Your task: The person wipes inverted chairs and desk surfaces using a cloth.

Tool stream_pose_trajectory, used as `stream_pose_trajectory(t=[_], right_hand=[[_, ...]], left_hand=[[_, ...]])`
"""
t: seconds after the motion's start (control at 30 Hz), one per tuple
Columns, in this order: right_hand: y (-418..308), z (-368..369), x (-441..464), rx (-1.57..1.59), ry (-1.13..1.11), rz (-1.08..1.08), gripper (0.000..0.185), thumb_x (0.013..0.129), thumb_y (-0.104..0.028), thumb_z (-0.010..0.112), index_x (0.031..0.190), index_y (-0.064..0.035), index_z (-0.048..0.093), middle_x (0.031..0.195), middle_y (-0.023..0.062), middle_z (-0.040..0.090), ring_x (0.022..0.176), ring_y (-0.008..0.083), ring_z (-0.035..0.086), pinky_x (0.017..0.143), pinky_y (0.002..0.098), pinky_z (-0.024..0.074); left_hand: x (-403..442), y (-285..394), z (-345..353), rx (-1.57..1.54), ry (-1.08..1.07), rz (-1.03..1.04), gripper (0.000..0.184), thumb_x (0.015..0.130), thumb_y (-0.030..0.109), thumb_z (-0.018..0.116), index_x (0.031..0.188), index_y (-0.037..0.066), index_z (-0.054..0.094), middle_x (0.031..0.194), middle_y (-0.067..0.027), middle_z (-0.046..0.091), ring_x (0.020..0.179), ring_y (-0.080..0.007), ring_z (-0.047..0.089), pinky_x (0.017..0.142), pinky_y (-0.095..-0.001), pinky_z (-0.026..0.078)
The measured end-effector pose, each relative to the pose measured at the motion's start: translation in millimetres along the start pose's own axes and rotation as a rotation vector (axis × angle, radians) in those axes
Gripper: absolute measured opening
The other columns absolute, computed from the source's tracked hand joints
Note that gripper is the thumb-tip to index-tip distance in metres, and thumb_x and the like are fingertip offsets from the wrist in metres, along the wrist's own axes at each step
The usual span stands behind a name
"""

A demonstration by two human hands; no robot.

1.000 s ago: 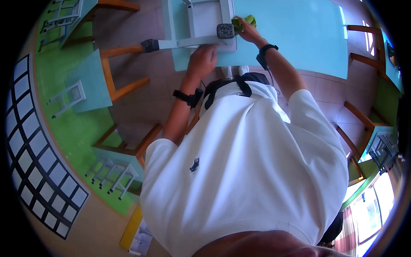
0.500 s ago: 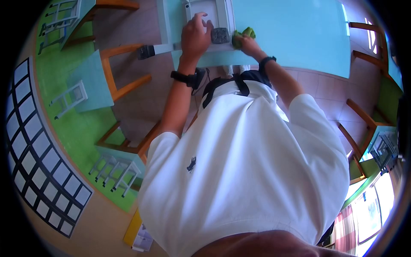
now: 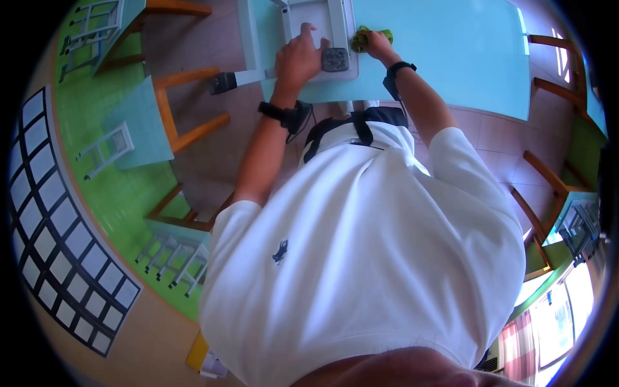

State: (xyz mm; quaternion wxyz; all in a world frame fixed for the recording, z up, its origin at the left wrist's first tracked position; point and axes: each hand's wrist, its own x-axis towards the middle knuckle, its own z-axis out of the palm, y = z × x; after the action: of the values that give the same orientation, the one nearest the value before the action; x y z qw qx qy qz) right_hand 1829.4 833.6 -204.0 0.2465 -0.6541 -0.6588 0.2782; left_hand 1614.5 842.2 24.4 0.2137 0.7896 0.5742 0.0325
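Note:
An upturned stool with a pale seat (image 3: pixel 351 64) and grey legs lies on the light blue table (image 3: pixel 445 58). One leg ends in a dark grey rubber foot (image 3: pixel 335 59) pointing up at me; another foot (image 3: pixel 224 82) juts out to the left. Just left of the nearer foot is my left hand (image 3: pixel 298 61), its index finger and thumb apart, the thumb at the foot's side. Its other fingers are partly hidden. My right hand (image 3: pixel 379 46) is closed on a crumpled green cloth (image 3: pixel 362 40) at the right edge of the seat.
To the left, blue-topped tables with wooden legs (image 3: pixel 193 135) stand with white stools (image 3: pixel 109 151) on or against them. More tables and stools (image 3: pixel 577 222) are on the right. Tiled floor (image 3: pixel 464 129) shows around the table.
My right hand with the green cloth has moved away from me along the right edge of the stool seat. My left hand stays beside the stool foot. The view has shifted slightly.

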Motion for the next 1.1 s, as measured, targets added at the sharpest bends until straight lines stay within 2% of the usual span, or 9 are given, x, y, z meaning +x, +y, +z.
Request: stream_pose_trajectory(t=[0.07, 0.2, 0.53, 0.6, 0.7, 0.8, 1.0, 1.03, 1.1], right_hand=[[-11, -2, 0, -0.126, -0.131, 0.095, 0.028, 0.080, -0.014, 0.062, 0.107, -0.0122, 0.065, 0.094, 0.0187, 0.068, 0.089, 0.0396, 0.064, 0.080, 0.0465, 0.0529], [-17, 7, -19, -0.174, -0.128, 0.125, 0.028, 0.079, -0.016, 0.064, 0.107, -0.0117, 0.065, 0.095, 0.0188, 0.067, 0.089, 0.0391, 0.065, 0.079, 0.0466, 0.0530], [-47, 19, -78, 0.007, -0.095, 0.347, 0.032, 0.079, -0.024, 0.066, 0.104, -0.0061, 0.057, 0.095, 0.0209, 0.067, 0.093, 0.0408, 0.062, 0.079, 0.0498, 0.0507], [-51, 21, -83, -0.020, -0.070, 0.361, 0.033, 0.077, -0.026, 0.067, 0.104, -0.0076, 0.058, 0.094, 0.0212, 0.067, 0.092, 0.0413, 0.062, 0.080, 0.0495, 0.0504], [-56, 23, -90, -0.084, -0.114, 0.408, 0.036, 0.076, -0.027, 0.067, 0.105, -0.0086, 0.059, 0.096, 0.0215, 0.067, 0.095, 0.0404, 0.062, 0.083, 0.0486, 0.0500], [-50, 27, -103, -0.006, -0.173, 0.396, 0.039, 0.074, -0.026, 0.070, 0.107, -0.0088, 0.059, 0.101, 0.0208, 0.065, 0.099, 0.0401, 0.060, 0.084, 0.0473, 0.0497], [-33, 45, -127, 0.118, -0.041, 0.249, 0.044, 0.070, -0.023, 0.074, 0.107, -0.0093, 0.058, 0.102, 0.0194, 0.059, 0.097, 0.0398, 0.058, 0.083, 0.0456, 0.0490], [-26, 46, -124, 0.129, -0.046, 0.205, 0.044, 0.073, -0.029, 0.073, 0.111, -0.0105, 0.058, 0.104, 0.0205, 0.059, 0.098, 0.0405, 0.058, 0.085, 0.0458, 0.0486], [-25, 45, -127, 0.054, -0.098, 0.217, 0.046, 0.076, -0.036, 0.070, 0.114, -0.0115, 0.059, 0.107, 0.0202, 0.059, 0.101, 0.0400, 0.057, 0.088, 0.0461, 0.0472]], left_hand=[[2, -1, 1, -0.002, -0.009, -0.020, 0.043, 0.091, 0.036, 0.053, 0.124, 0.009, 0.048, 0.095, -0.0192, 0.069, 0.090, -0.0380, 0.067, 0.082, -0.0455, 0.051], [1, 1, -1, 0.020, -0.034, -0.046, 0.045, 0.090, 0.037, 0.053, 0.125, 0.009, 0.048, 0.097, -0.0190, 0.069, 0.091, -0.0376, 0.067, 0.082, -0.0453, 0.051], [-2, -7, 6, 0.044, 0.018, 0.056, 0.044, 0.089, 0.039, 0.052, 0.122, 0.009, 0.052, 0.097, -0.0178, 0.069, 0.088, -0.0356, 0.068, 0.079, -0.0434, 0.053], [-2, -6, 7, 0.051, 0.076, 0.067, 0.043, 0.076, 0.021, 0.069, 0.115, 0.015, 0.052, 0.087, -0.0145, 0.069, 0.085, -0.0358, 0.067, 0.071, -0.0445, 0.054], [-7, -7, 6, 0.033, 0.099, 0.099, 0.041, 0.074, 0.018, 0.068, 0.112, 0.016, 0.055, 0.088, -0.0148, 0.069, 0.085, -0.0363, 0.067, 0.071, -0.0454, 0.053], [-10, -5, 6, 0.012, 0.146, 0.108, 0.037, 0.074, 0.017, 0.067, 0.110, 0.016, 0.057, 0.089, -0.0143, 0.069, 0.085, -0.0363, 0.067, 0.071, -0.0455, 0.053], [-3, -9, 8, -0.007, 0.117, 0.076, 0.029, 0.077, 0.019, 0.065, 0.105, 0.016, 0.059, 0.086, -0.0110, 0.070, 0.083, -0.0351, 0.067, 0.070, -0.0445, 0.053], [-3, -11, 7, -0.002, 0.112, 0.067, 0.029, 0.077, 0.019, 0.065, 0.105, 0.016, 0.059, 0.086, -0.0110, 0.070, 0.083, -0.0351, 0.067, 0.070, -0.0445, 0.053], [-4, -9, 7, -0.018, 0.101, 0.107, 0.031, 0.087, 0.034, 0.055, 0.104, 0.010, 0.062, 0.092, -0.0148, 0.070, 0.085, -0.0358, 0.067, 0.074, -0.0441, 0.053]])
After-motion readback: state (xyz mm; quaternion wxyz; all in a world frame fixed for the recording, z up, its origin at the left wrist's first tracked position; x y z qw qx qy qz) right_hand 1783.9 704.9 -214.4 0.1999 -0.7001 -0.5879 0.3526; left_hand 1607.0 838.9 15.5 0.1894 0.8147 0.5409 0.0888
